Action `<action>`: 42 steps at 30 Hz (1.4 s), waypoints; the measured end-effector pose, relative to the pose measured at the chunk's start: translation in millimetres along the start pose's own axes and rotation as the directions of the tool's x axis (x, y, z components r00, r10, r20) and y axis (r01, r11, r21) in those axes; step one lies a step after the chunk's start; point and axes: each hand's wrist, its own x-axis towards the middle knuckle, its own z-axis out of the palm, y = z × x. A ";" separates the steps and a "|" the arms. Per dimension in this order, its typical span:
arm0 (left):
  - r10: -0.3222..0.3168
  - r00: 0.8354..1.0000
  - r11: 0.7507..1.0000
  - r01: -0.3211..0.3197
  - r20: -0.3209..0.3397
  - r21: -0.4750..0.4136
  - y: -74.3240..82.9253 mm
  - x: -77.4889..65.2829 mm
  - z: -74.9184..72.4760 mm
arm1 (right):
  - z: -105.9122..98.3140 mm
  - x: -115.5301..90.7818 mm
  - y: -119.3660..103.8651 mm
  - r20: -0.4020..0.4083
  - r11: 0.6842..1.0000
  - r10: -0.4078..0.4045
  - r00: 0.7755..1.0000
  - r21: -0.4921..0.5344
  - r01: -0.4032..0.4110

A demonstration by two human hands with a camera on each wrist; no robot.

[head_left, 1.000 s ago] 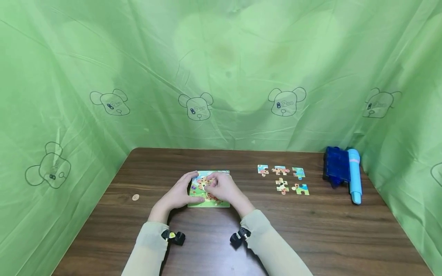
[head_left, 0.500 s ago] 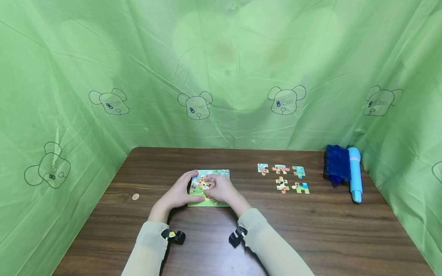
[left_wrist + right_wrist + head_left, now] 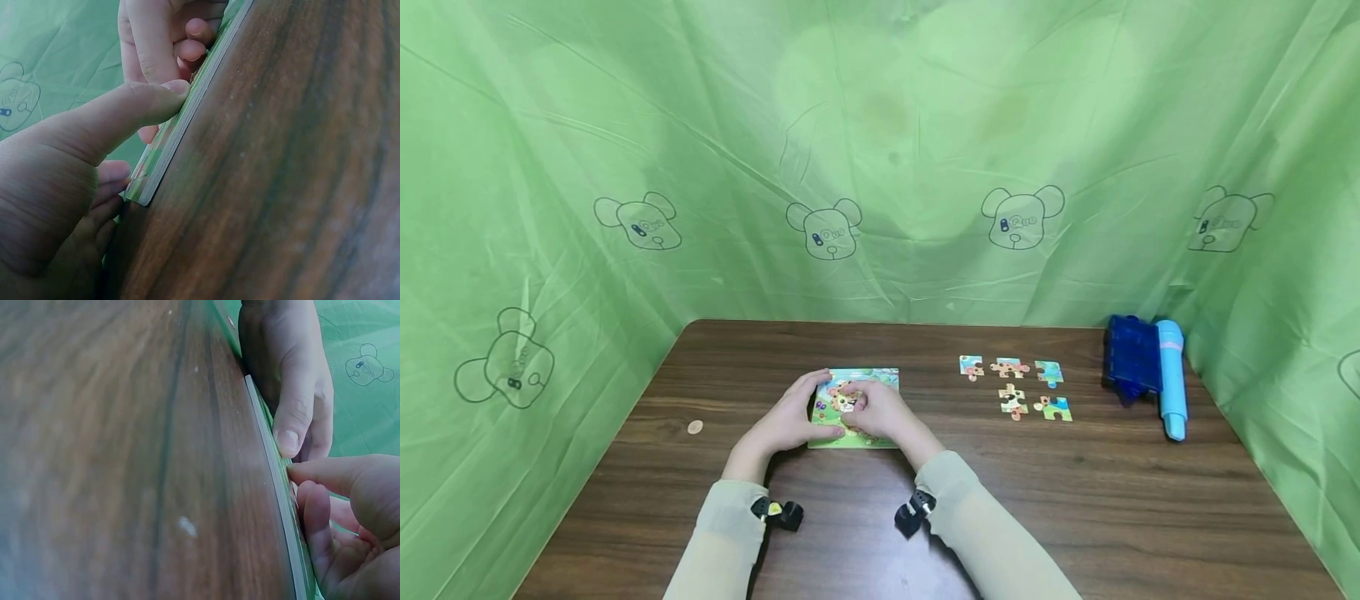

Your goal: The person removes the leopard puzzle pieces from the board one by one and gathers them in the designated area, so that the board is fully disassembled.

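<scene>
A jigsaw puzzle board (image 3: 880,442) with a cartoon animal picture lies flat on the wooden table. My left hand (image 3: 787,419) holds its left side, with the thumb (image 3: 159,100) over the front edge and the fingers round towards the far left corner. Over the middle of the board, my right hand (image 3: 880,408) brings thumb and forefinger together in a pinch at the picture. In the right wrist view its fingertips (image 3: 300,472) meet the board's surface, on a puzzle piece that they largely hide. Several loose puzzle pieces (image 3: 1009,367) lie to the right of the board.
A dark blue translucent case (image 3: 1131,358) and a light blue microphone-shaped object (image 3: 1171,379) stand side by side at the table's far right. A small pale round disc (image 3: 695,427) lies to the left. Green cloth (image 3: 910,275) hangs behind the table (image 3: 880,517).
My right hand and wrist have shifted very slightly left and dipped towards the picture. My left hand, the board and the loose pieces stay in place.
</scene>
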 end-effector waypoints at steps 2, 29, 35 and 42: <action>0.000 1.000 1.000 0.000 0.001 0.001 0.1 0.3 -0.1 | 1.1 0.2 0.4 -0.011 1.000 0.005 1.000 -0.004 -0.005; -0.039 0.999 0.999 0.040 0.029 -0.034 4.3 0.8 -2.2 | 0.5 0.2 1.5 -0.017 0.977 0.113 0.993 0.185 -0.108; -0.040 0.999 0.999 0.041 0.032 -0.031 2.8 0.6 -2.1 | 2.0 -0.2 1.8 -0.022 0.975 0.074 0.997 0.211 -0.068; -0.030 0.999 0.999 0.031 0.027 -0.023 1.7 -0.1 -2.4 | 3.8 -1.7 4.2 -0.026 0.958 0.041 0.999 0.285 -0.032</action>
